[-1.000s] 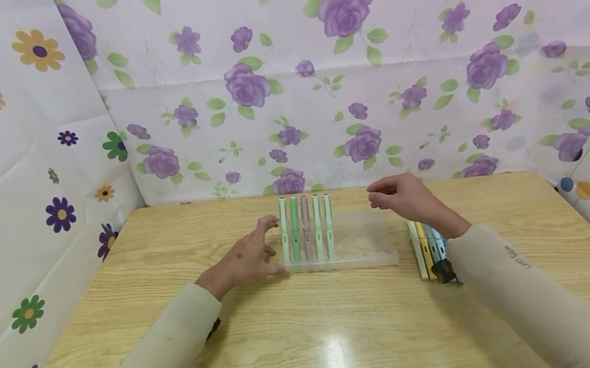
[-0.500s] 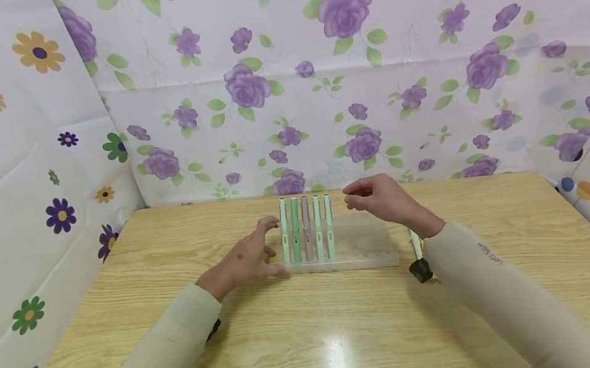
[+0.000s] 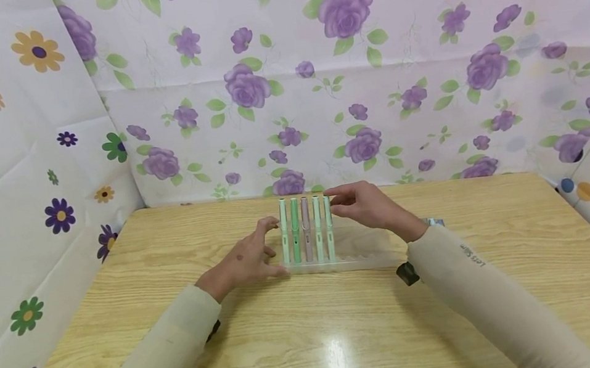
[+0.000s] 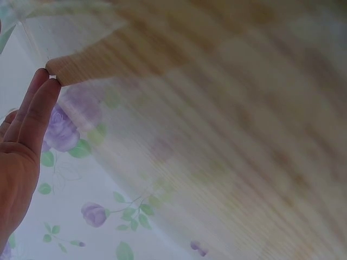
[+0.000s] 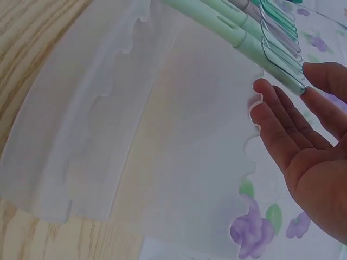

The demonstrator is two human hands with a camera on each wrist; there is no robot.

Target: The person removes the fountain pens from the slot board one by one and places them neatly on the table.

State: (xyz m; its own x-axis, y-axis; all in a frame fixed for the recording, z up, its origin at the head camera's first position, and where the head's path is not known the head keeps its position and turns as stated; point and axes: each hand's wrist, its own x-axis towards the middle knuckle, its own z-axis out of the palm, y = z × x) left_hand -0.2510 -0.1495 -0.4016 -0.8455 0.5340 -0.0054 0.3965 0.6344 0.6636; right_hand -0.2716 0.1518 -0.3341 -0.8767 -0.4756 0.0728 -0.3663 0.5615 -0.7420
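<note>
A clear plastic pen rack point(image 3: 363, 261) stands on the table, holding several pens side by side in its left half: pale green ones, a deeper green pen point(image 3: 296, 240) and a mauve pen point(image 3: 308, 238). My left hand point(image 3: 243, 260) grips the rack's left end, thumb low at the front and index finger higher at the back. In the left wrist view, straight fingers point(image 4: 39, 111) meet the see-through panel. My right hand point(image 3: 367, 205) pinches the cap end of the rightmost pale green pen point(image 5: 252, 49) between thumb and index finger; its other fingertips touch the rack's notched back edge.
Behind the right sleeve point(image 3: 480, 271), a bit of the blue pens point(image 3: 434, 221) lying on the table shows; the sleeve hides the others. Notched slots without pens line the rack's right half point(image 5: 184, 124). A flowered cloth point(image 3: 309, 120) hangs behind the table point(image 3: 272, 348).
My right hand has moved left from beside the rack to the rightmost pen's top, its sleeve now covering most of the loose pens. My left hand has stayed at the rack's left end.
</note>
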